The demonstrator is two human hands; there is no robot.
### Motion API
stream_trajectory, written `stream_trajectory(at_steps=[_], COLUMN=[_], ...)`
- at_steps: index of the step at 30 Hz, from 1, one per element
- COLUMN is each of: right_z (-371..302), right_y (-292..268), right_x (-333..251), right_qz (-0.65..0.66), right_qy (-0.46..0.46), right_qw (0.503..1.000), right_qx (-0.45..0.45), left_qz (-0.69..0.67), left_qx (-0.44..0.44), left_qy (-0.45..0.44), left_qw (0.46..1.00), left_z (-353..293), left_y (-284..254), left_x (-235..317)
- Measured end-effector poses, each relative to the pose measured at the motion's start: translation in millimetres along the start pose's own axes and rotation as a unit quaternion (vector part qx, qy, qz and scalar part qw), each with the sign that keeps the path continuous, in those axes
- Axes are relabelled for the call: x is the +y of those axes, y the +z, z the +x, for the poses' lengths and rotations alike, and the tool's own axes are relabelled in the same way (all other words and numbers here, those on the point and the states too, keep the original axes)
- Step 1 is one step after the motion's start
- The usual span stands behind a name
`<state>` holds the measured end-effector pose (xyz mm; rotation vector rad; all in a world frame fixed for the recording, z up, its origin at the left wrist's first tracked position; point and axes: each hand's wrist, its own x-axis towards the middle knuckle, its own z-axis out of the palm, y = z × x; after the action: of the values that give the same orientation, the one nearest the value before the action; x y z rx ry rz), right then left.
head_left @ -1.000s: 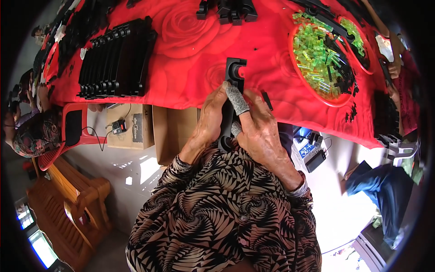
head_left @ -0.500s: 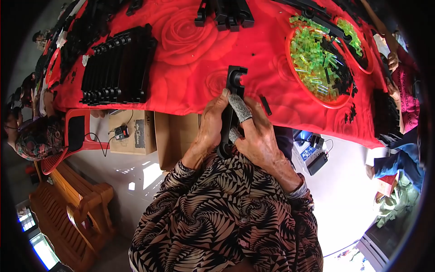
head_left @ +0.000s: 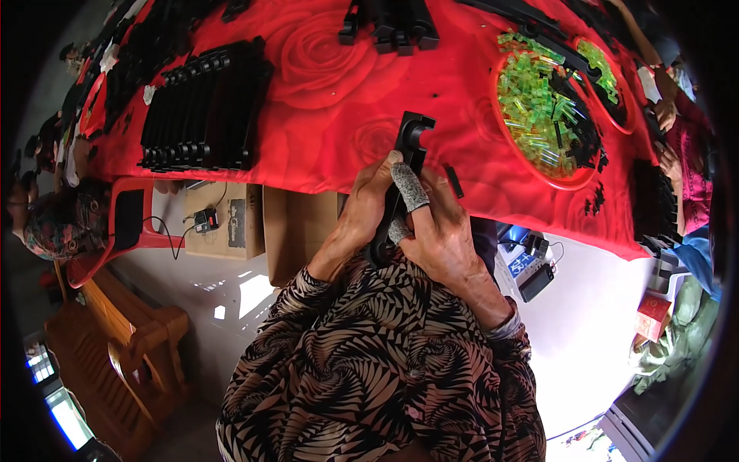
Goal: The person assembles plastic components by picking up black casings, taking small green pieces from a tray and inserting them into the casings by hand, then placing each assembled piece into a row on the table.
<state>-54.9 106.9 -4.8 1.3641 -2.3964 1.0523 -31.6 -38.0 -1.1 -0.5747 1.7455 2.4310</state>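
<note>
Between my hands, at the front edge of the table, is a long black plastic part [head_left: 416,137] with a notched, hooked upper end. My left hand [head_left: 360,212] is closed round its left side, thumb near the top. From the other side my right hand [head_left: 445,239] grips the same part. Grey fabric covers [head_left: 409,187] sit on fingers of that hand, which press along the part. Whether a smaller piece lies under those fingers is hidden. A small black strip [head_left: 454,182] rests on the cloth just beyond my right hand.
A red rose-patterned cloth [head_left: 323,69] covers the table. Stacked black parts [head_left: 204,108] lie at left, more [head_left: 396,27] at the back. Red-rimmed basins [head_left: 566,183] of yellow-green and black pieces stand at right. Below are a cardboard box [head_left: 296,239] and a red chair [head_left: 127,219]. Other people sit at both sides.
The upper end of the black part has shifted slightly to the right and leans a little more. Both hands keep their hold. The whole view has moved slightly.
</note>
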Motion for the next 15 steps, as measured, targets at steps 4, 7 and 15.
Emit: stream_trajectory(at_steps=[4, 7, 15], right_z=[1, -1, 5], right_y=[0, 1, 0], right_x=[2, 3, -3], right_qz=[0.011, 0.016, 0.045], right_qy=[-0.001, -0.001, 0.015], right_qw=[1.000, 1.000, 0.998], right_qx=[0.003, 0.001, 0.036], left_qz=[0.015, 0.030, -0.060], left_qx=[-0.006, -0.003, 0.004], left_qy=[-0.005, -0.005, 0.004], left_qw=[1.000, 1.000, 0.998], left_z=[0, -1, 3], left_y=[3, 2, 2], left_x=[-1, 1, -9])
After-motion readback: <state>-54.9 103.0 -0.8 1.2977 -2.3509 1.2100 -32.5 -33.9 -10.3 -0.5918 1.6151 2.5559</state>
